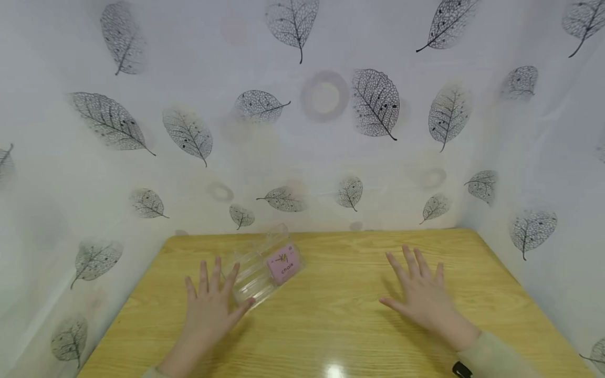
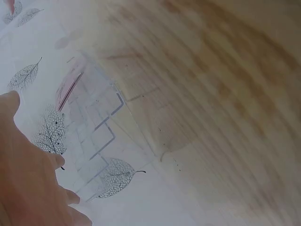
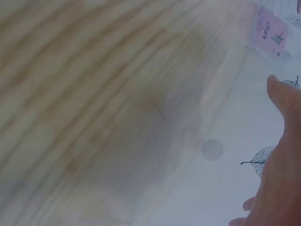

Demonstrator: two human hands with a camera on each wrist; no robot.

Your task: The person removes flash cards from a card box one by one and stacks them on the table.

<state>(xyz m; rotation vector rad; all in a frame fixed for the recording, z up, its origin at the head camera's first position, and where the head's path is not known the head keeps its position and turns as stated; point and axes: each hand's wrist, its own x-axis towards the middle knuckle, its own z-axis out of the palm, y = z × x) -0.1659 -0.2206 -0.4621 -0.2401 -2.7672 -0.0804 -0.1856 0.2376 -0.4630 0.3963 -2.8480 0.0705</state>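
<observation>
My left hand [image 1: 208,311] is spread over the left part of the wooden table, its fingers straight and holding nothing. Beside its thumb and index finger stands a clear plastic organizer [image 1: 252,278] with stepped compartments. A pink box marked "chalk" [image 1: 284,264] sits at the organizer's right end. In the left wrist view the organizer [image 2: 101,127] appears beyond the fingers. On the right part of the table, my right hand [image 1: 425,299] is spread too, with nothing in it. The right wrist view shows the chalk box [image 3: 270,33] past the thumb.
The wooden table [image 1: 340,310] is closed in at the back and both sides by a white curtain [image 1: 326,157] printed with dark leaves. A black band [image 1: 461,369] shows by the right sleeve [image 1: 496,359].
</observation>
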